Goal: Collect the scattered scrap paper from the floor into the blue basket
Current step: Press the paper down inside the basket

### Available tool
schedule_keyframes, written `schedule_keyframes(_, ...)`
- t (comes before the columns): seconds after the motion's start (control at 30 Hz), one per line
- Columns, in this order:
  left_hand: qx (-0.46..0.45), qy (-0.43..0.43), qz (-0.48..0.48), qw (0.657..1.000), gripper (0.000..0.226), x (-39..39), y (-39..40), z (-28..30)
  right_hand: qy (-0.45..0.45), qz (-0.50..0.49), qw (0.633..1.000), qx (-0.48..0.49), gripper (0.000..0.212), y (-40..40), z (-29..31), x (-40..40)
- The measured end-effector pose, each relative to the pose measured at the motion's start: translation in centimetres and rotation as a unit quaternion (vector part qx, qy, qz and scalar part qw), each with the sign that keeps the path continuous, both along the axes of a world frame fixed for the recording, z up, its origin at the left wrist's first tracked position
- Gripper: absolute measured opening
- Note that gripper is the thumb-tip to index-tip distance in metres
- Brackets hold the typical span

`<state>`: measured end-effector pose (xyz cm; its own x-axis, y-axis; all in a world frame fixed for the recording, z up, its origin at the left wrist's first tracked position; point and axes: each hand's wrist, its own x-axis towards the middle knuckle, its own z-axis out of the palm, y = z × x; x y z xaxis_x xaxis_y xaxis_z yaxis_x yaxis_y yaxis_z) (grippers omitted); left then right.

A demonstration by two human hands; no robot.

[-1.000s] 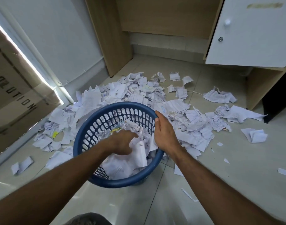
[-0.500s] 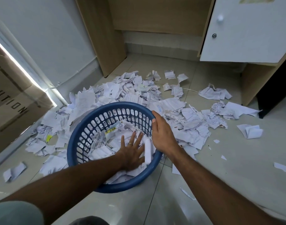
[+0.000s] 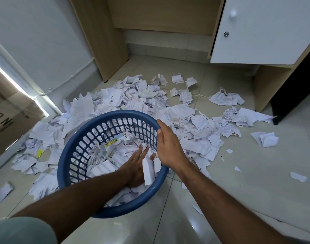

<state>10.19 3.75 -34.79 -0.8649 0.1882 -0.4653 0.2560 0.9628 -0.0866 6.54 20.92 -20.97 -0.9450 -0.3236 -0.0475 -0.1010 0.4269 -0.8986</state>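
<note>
A round blue basket (image 3: 75,155) with slotted walls stands on the tiled floor, partly filled with crumpled white paper (image 3: 104,166). My left hand (image 3: 135,166) is inside it with straight fingers, pressing down on the paper. My right hand (image 3: 168,147) rests over the basket's right rim with its fingers wrapped round it. A wide heap of scrap paper (image 3: 133,101) lies on the floor behind and to both sides of the basket.
A cardboard box (image 3: 8,120) stands at the left by the wall. A wooden desk panel (image 3: 101,37) and a white cabinet door (image 3: 259,29) rise behind the heap. Loose scraps (image 3: 264,139) lie on the tiles at the right.
My left hand opened from a loose fist over the paper to flat fingers pressing down, then slid toward the right wall. The paper in the basket sits lower. My right hand stayed on the rim.
</note>
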Motion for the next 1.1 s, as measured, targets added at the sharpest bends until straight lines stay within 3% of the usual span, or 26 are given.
schedule_keyframes(0.13, -0.009, -0.039, -0.039, 0.998, 0.081, 0.0, 0.3, 3.4, 0.009, -0.004, 1.0, 0.007, 0.046, 0.0, 0.1, 0.2)
schedule_keyframes(0.27, 0.141, -0.035, -0.005, 0.989, 0.062, 0.7, -1.3, 7.0, 0.013, -0.01, 1.0, 0.011, 0.045, -0.3, 0.6, 0.4)
schedule_keyframes(0.33, 0.261, 0.058, 0.084, 0.96, 0.056, 1.5, -1.1, 9.3, 0.02, -0.008, 1.0, 0.013, 0.045, -0.5, 0.8, 0.5)
schedule_keyframes(0.4, 0.32, 0.157, 0.13, 0.925, 0.063, 2.4, 0.1, 11.2, 0.02, -0.011, 1.0, 0.015, 0.045, -0.6, 0.8, 0.6)
schedule_keyframes(0.5, 0.221, 0.149, 0.105, 0.958, 0.086, 3.6, 2.6, 11.8, 0.015, -0.016, 1.0, 0.017, 0.046, -0.6, 0.6, 0.6)
schedule_keyframes(0.57, 0.116, 0.13, 0.092, 0.98, 0.084, 4.2, 3.8, 11.4, 0.011, -0.021, 1.0, 0.014, 0.046, -0.6, 0.6, 0.6)
schedule_keyframes(0.73, -0.048, 0.087, 0.099, 0.99, 0.088, 3.6, 2.9, 8.8, 0.005, -0.022, 1.0, 0.014, 0.046, -0.1, 0.5, 0.6)
schedule_keyframes(0.83, -0.069, 0.046, 0.14, 0.987, 0.099, 2.5, 1.5, 7.7, 0.007, -0.022, 1.0, 0.01, 0.045, 0.8, 0.3, 0.8)
schedule_keyframes(1.1, -0.057, 0.049, 0.194, 0.978, 0.116, 3.1, 2.2, 6.7, 0.001, -0.031, 0.999, -0.041, 0.046, 3.9, -0.4, 2.4)
